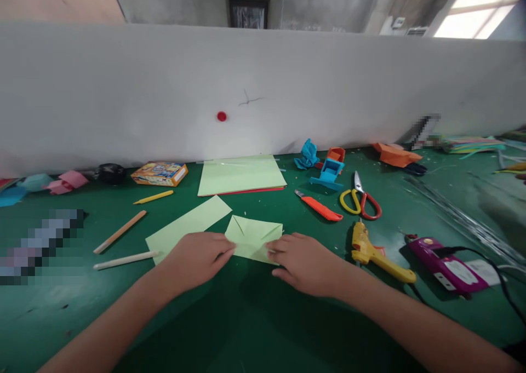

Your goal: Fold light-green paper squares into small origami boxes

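Note:
A small sheet of pale green paper (255, 235) with folded creases lies on the table between my two hands. At its left edge, the thumb and forefinger of my left hand (201, 255) are closed on the paper. My right hand (306, 260) rests on the right side with its fingertips pressed on the sheet and its thumb apart, below the paper. A longer pale green paper strip (189, 222) lies slanted behind my left hand, partly covered by it. A pale wooden stick (125, 260) reaches onto that strip's lower edge.
To the right lie an orange utility knife (322, 207), scissors (359, 198), a yellow glue gun (376, 255) and a purple power strip (447, 266) with cords. A paper stack (242, 176) lies at the back by the white partition (164, 88). A yellow pen (154, 197) and brown stick (120, 231) lie left.

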{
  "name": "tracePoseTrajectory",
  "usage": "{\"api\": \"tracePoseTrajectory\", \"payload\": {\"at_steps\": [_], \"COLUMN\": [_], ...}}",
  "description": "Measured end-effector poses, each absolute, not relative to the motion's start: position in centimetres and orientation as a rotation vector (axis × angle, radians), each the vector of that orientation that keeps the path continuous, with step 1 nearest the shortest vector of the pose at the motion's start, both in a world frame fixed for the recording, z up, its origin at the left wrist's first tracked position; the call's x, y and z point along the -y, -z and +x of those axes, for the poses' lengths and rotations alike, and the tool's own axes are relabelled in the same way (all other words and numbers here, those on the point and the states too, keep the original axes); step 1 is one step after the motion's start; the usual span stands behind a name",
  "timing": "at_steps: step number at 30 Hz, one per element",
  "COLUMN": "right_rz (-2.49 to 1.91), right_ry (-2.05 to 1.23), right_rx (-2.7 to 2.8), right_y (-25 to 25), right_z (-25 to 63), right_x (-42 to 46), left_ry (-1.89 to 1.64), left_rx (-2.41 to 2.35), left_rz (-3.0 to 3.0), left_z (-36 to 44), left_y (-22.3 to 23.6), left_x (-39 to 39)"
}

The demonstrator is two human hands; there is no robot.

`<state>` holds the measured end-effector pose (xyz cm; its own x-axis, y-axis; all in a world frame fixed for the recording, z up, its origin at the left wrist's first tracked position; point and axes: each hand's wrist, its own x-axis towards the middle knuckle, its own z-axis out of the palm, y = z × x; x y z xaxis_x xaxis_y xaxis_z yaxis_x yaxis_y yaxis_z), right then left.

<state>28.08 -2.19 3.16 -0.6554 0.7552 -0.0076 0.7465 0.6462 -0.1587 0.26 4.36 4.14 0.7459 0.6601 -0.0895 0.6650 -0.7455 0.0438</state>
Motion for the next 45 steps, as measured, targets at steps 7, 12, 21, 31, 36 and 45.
{"api": "tracePoseTrajectory", "payload": {"at_steps": [7, 12, 21, 31, 36, 45], "right_rz": [-1.155, -1.204, -1.566, -1.481, -1.511, -1.411], "right_ry": [-0.032, 0.007, -0.007, 0.077, 0.096, 0.378], "right_rx": [2.879, 2.857, 2.648, 2.695, 2.672, 2.689], "right_y": [-2.8, -3.4, -3.0, -1.9, -1.3, 0.9], "right_z": [30.0, 30.4, 26.4, 26.2, 26.7, 26.9], "right_x": [-1.1, -2.2, -5.9, -2.3, -1.4, 1.5], "left_ry": [0.219, 0.311, 0.363, 0.178, 0.237, 0.173], "left_rx": [-1.001, -1.074, -1.022, -1.146, -1.190, -1.289], "left_rz": [2.860, 2.793, 2.821, 2.928, 2.975, 3.042], "left_z": [4.1, 5.5, 6.2, 5.8, 6.3, 5.7], "left_y": [-3.9, -4.6, -5.4, -3.6, -3.6, -1.7], "left_x": [-9.2, -10.3, -11.0, -8.0, -6.9, -2.5]}}
